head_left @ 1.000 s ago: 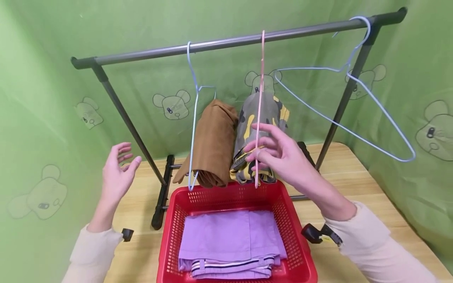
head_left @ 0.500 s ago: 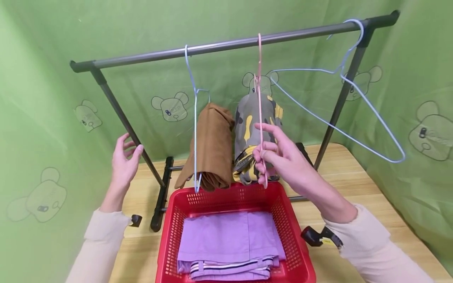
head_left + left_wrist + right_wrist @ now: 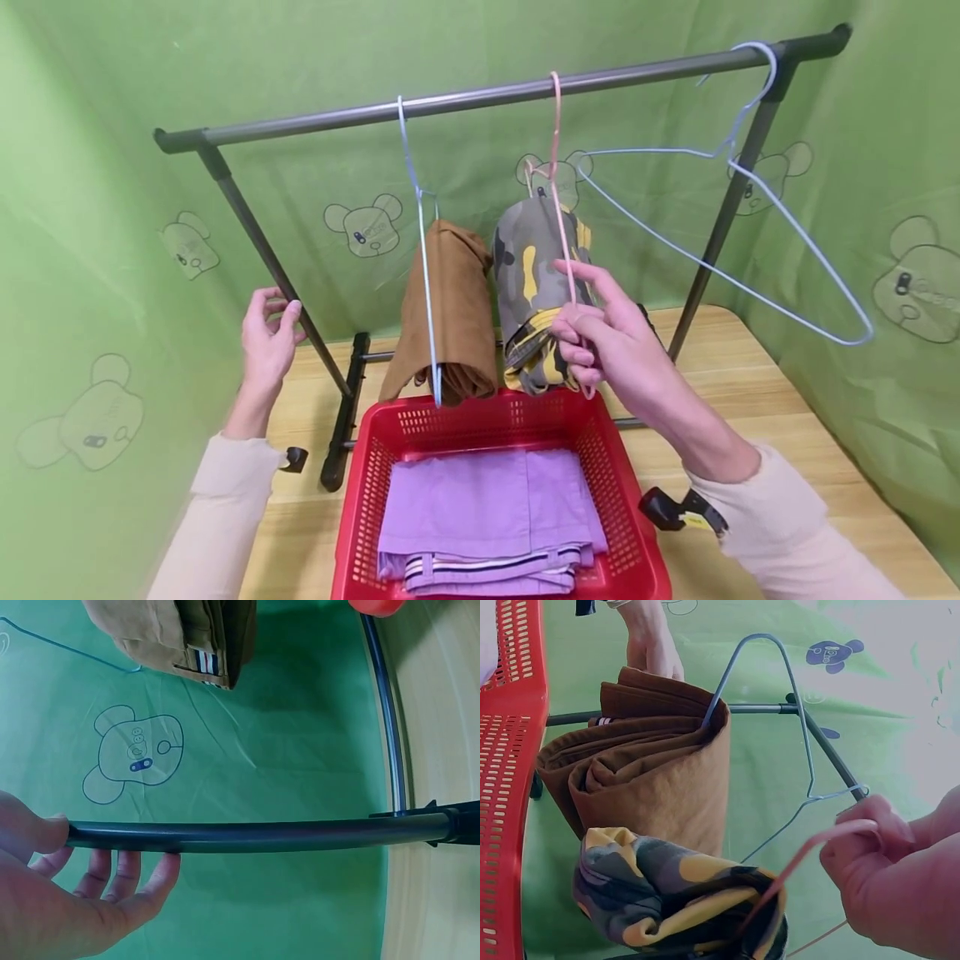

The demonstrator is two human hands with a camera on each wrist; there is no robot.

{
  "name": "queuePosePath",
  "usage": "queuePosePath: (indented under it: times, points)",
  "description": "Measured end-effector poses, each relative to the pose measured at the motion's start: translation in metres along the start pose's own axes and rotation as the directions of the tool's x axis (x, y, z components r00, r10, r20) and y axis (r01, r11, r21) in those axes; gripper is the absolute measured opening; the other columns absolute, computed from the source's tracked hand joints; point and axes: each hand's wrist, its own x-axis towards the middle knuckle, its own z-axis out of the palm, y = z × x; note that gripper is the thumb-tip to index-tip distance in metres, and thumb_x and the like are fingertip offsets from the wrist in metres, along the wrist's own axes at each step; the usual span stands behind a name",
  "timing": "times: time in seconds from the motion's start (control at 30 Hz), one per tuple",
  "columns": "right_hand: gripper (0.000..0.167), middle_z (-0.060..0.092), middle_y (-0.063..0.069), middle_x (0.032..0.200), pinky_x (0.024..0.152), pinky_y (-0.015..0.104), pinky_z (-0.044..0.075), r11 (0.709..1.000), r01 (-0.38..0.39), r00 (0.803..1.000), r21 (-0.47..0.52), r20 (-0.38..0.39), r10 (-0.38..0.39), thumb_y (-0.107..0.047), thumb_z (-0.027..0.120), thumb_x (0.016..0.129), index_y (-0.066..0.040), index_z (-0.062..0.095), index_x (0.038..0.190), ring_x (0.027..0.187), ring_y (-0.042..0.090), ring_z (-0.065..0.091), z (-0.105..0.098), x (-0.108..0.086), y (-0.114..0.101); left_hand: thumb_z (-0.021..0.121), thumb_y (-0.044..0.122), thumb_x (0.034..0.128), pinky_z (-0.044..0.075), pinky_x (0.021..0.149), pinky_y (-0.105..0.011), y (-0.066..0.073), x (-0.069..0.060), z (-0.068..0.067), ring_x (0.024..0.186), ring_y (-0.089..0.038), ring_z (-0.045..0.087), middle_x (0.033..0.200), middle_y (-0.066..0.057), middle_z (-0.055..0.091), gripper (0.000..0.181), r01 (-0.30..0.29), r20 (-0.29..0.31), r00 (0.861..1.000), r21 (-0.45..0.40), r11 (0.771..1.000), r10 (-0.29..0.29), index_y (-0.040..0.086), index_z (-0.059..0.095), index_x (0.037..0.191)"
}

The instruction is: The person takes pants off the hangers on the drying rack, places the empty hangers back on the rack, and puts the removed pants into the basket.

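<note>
The pink hanger [image 3: 559,200] hangs from the rack bar with folded camouflage trousers [image 3: 534,258] over it. My right hand [image 3: 626,342] pinches the hanger's near side, seen also in the right wrist view, where the hand [image 3: 892,862] curls round the pink wire. Left of it, brown trousers [image 3: 453,308] hang on a blue hanger [image 3: 426,275]. My left hand [image 3: 270,346] holds the rack's left upright [image 3: 258,237], thumb on one side and fingers on the other; in the left wrist view the fingertips [image 3: 171,862] touch the dark tube.
Below the clothes a red basket [image 3: 352,500] holds folded purple trousers [image 3: 480,508]. An unloaded blue hanger [image 3: 810,242] hangs at the bar's right end. The rack stands on a wooden table [image 3: 757,392] before green curtains with bear faces.
My left hand has moved right and up to the rack's upright. My right hand has drawn the pink hanger's near end rightward, its fingers curling tighter. The blue hanger with brown trousers has turned slightly.
</note>
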Motion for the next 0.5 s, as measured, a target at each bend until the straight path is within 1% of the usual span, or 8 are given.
queuePosePath:
  times: [0.07,0.17,0.3,0.4,0.5]
  points:
    - [0.046,0.043,0.002,0.076,0.041,0.022,0.021,0.999,0.036,0.999,-0.013,-0.030,-0.036,-0.005,0.034,0.110,-0.018,0.033,0.154,0.055,0.008,0.033,-0.001,-0.002,0.000,0.053,0.015,0.1069,0.061,0.086,-0.035,0.000,0.000,0.001,0.110,-0.029,0.064,0.119,-0.010,0.056,0.032,-0.002,-0.001,1.000,-0.008,1.000,0.002,0.000,0.048,0.135]
    - [0.044,0.049,0.000,0.072,0.036,0.023,0.021,0.996,0.084,0.991,-0.017,-0.101,-0.085,-0.006,0.040,0.109,-0.015,0.041,0.152,0.051,0.006,0.035,-0.004,-0.005,-0.001,0.054,0.014,0.1066,0.062,0.085,-0.034,0.000,0.000,0.002,0.107,-0.027,0.064,0.119,-0.010,0.057,0.032,-0.007,-0.005,1.000,-0.013,1.000,0.007,0.001,0.049,0.135]
    - [0.040,0.055,0.001,0.067,0.030,0.023,0.022,0.988,0.152,0.966,-0.036,-0.207,-0.156,-0.006,0.048,0.107,-0.010,0.052,0.147,0.046,0.005,0.038,-0.006,-0.009,-0.003,0.054,0.015,0.1067,0.062,0.084,-0.034,0.003,0.001,0.005,0.107,-0.027,0.065,0.122,-0.013,0.057,0.033,-0.014,-0.002,1.000,-0.007,1.000,0.014,0.001,0.050,0.136]
    - [0.039,0.055,0.002,0.064,0.029,0.025,0.021,0.979,0.197,0.945,-0.045,-0.256,-0.202,-0.005,0.051,0.106,-0.007,0.056,0.145,0.043,0.005,0.038,-0.008,-0.010,-0.005,0.053,0.015,0.1070,0.061,0.086,-0.035,0.006,0.001,0.007,0.109,-0.029,0.064,0.125,-0.015,0.057,0.033,-0.014,0.007,1.000,-0.005,1.000,0.014,0.000,0.049,0.136]
    - [0.038,0.056,0.003,0.063,0.029,0.023,0.023,0.973,0.222,0.928,-0.057,-0.294,-0.228,-0.004,0.053,0.105,-0.005,0.058,0.143,0.042,0.006,0.038,-0.011,-0.011,-0.007,0.053,0.015,0.1071,0.061,0.087,-0.037,0.007,0.001,0.010,0.109,-0.030,0.064,0.125,-0.016,0.056,0.034,-0.014,0.013,1.000,-0.001,1.000,0.014,0.000,0.049,0.137]
